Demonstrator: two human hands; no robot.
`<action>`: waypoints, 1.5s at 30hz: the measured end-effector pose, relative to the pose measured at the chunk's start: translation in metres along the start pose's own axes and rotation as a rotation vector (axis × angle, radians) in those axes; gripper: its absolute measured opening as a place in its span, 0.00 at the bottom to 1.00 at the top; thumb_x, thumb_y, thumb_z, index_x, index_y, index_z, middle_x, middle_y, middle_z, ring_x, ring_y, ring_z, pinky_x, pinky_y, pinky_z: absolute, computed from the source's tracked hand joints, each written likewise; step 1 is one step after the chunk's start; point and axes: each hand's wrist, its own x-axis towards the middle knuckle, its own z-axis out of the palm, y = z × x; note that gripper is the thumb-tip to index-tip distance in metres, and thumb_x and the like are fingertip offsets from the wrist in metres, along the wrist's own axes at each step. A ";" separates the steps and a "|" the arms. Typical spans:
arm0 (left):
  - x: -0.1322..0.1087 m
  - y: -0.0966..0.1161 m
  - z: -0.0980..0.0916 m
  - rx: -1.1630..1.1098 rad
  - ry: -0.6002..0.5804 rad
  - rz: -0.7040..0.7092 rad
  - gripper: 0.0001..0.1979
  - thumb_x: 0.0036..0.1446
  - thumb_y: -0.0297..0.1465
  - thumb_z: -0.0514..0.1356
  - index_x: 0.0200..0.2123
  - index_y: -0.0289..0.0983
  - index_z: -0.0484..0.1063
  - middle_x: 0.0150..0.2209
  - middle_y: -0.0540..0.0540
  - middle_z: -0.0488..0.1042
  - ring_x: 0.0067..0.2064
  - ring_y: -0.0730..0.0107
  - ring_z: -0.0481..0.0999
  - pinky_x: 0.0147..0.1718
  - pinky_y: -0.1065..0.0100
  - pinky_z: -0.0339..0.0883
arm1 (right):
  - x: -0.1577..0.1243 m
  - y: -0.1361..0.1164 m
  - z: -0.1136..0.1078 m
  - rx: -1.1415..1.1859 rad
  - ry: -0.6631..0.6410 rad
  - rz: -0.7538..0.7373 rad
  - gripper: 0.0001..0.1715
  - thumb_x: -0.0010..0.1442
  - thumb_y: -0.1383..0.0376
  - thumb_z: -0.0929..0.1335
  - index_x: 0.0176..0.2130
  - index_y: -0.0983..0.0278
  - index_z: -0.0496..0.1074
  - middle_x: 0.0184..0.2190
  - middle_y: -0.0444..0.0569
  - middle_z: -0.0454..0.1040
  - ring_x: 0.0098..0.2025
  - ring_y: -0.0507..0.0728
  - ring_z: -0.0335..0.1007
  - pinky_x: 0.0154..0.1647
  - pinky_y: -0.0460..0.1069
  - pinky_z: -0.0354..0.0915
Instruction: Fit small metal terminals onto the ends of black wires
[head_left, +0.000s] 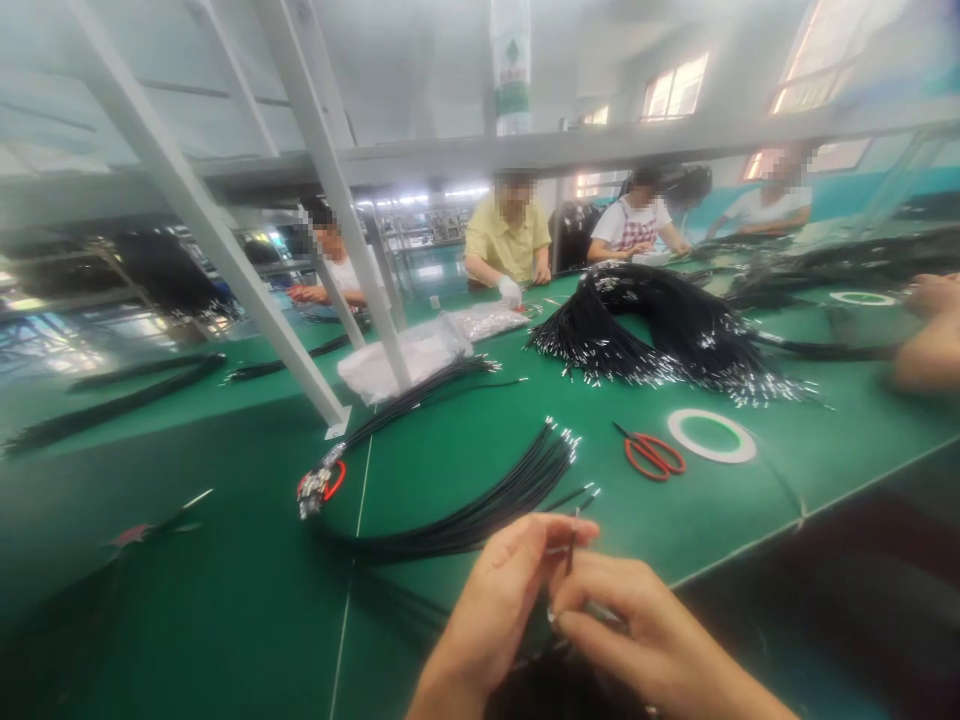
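Note:
My left hand [501,600] and my right hand [637,625] meet at the near edge of the green table [225,600]. Both pinch a thin black wire [571,545] with a metal tip that sticks up between the fingers. Just beyond my hands lies a curved bundle of black wires [480,505] with silver ends. A second bundle with a red-banded connector end [319,485] runs toward the far left.
Red scissors [652,455] and a white tape ring [711,436] lie to the right. A big heap of black wires [667,330] and clear plastic bags [420,350] sit farther back. White frame struts [225,260] rise on the left. Several people work across the table.

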 end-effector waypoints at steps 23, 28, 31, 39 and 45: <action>0.006 0.002 0.007 -0.103 -0.128 -0.013 0.15 0.61 0.35 0.62 0.27 0.31 0.75 0.33 0.43 0.79 0.32 0.74 0.73 0.33 0.75 0.66 | 0.000 -0.003 -0.003 0.110 -0.063 0.106 0.11 0.57 0.68 0.64 0.24 0.62 0.70 0.23 0.43 0.67 0.30 0.54 0.64 0.31 0.47 0.61; 0.001 -0.004 0.009 0.017 -0.036 -0.002 0.16 0.64 0.37 0.58 0.32 0.30 0.77 0.38 0.40 0.80 0.35 0.71 0.74 0.36 0.73 0.67 | 0.000 0.000 -0.004 0.075 -0.023 0.080 0.14 0.59 0.66 0.65 0.23 0.62 0.68 0.24 0.44 0.69 0.32 0.56 0.65 0.37 0.49 0.63; -0.001 -0.003 0.011 0.016 0.048 0.043 0.16 0.62 0.41 0.60 0.40 0.33 0.77 0.40 0.40 0.80 0.43 0.63 0.77 0.43 0.67 0.68 | 0.000 0.000 -0.002 0.047 -0.047 0.076 0.14 0.61 0.67 0.64 0.24 0.62 0.67 0.26 0.46 0.72 0.31 0.56 0.67 0.35 0.49 0.63; -0.002 -0.001 0.022 0.524 0.153 0.116 0.13 0.63 0.35 0.58 0.34 0.35 0.80 0.34 0.43 0.81 0.39 0.62 0.77 0.42 0.65 0.67 | -0.004 0.003 0.000 -0.032 0.024 0.022 0.15 0.62 0.70 0.63 0.25 0.64 0.70 0.25 0.46 0.71 0.29 0.54 0.66 0.32 0.47 0.63; 0.000 -0.001 0.017 0.301 0.215 0.202 0.13 0.65 0.37 0.56 0.33 0.36 0.76 0.35 0.46 0.77 0.39 0.68 0.73 0.43 0.68 0.65 | -0.010 0.006 -0.013 0.089 0.170 0.058 0.11 0.63 0.65 0.66 0.29 0.62 0.74 0.31 0.45 0.76 0.35 0.54 0.72 0.39 0.45 0.66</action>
